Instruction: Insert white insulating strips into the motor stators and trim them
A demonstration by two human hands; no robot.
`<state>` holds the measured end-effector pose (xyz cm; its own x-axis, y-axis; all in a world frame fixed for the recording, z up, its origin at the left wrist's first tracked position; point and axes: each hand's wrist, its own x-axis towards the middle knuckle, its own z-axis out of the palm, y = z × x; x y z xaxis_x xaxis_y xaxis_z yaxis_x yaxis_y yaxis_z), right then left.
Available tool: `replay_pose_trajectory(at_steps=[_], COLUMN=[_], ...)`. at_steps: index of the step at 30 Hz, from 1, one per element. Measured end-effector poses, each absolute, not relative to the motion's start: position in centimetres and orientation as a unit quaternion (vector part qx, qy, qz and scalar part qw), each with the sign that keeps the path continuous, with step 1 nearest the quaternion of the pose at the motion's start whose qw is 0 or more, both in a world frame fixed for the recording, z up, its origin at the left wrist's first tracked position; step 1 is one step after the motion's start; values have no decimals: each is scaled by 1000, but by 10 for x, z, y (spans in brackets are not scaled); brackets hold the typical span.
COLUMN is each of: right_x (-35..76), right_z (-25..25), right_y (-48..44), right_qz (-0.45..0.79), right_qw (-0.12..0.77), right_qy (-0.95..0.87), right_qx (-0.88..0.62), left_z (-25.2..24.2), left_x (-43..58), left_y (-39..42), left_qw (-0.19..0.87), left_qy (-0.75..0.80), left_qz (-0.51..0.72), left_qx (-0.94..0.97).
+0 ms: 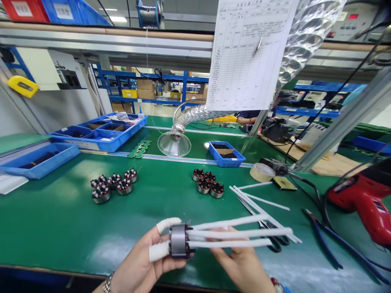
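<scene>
Motor core [179, 241] in left hand [148, 260]; behind it on the workbench [165, 195], one core cluster [115, 180] lies left, another [206, 185] right, a funnel [174, 145] between and beyond, a tray [58, 161] far left.

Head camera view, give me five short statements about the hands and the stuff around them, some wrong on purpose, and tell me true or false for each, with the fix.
1. The left hand holds a metal ring. True.
2. White tubes stick out from the left side of the ring. False: they stick out from its right side, toward the right hand.
3. A tape roll is on the green bench, to the right of the small blue tray. True.
4. No tools lie on the right side of the bench. False: pliers lie there.
5. The left hand wears white finger covers. True.
</scene>
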<state>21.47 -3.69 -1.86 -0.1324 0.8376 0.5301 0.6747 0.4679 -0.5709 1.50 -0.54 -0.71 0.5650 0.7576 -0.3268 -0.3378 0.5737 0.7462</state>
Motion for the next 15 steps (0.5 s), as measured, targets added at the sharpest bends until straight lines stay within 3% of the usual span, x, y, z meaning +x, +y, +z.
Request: replay_pose_trajectory(at_steps=[5, 9, 15], right_x=[211, 204, 210], right_z=[-21, -25, -37], right_y=[-40, -42, -41], right_qz=[159, 198, 93], right_qw=[388, 424, 432], right_qy=[-779, -757, -777], right_qx=[-466, -456, -448], left_z=[-1, 1, -4], left_x=[23, 32, 37], left_y=[-11, -14, -18], left_qw=[812, 786, 760], left_qy=[318, 335, 359], left_qz=[333, 324, 313], left_qx=[359, 406, 442])
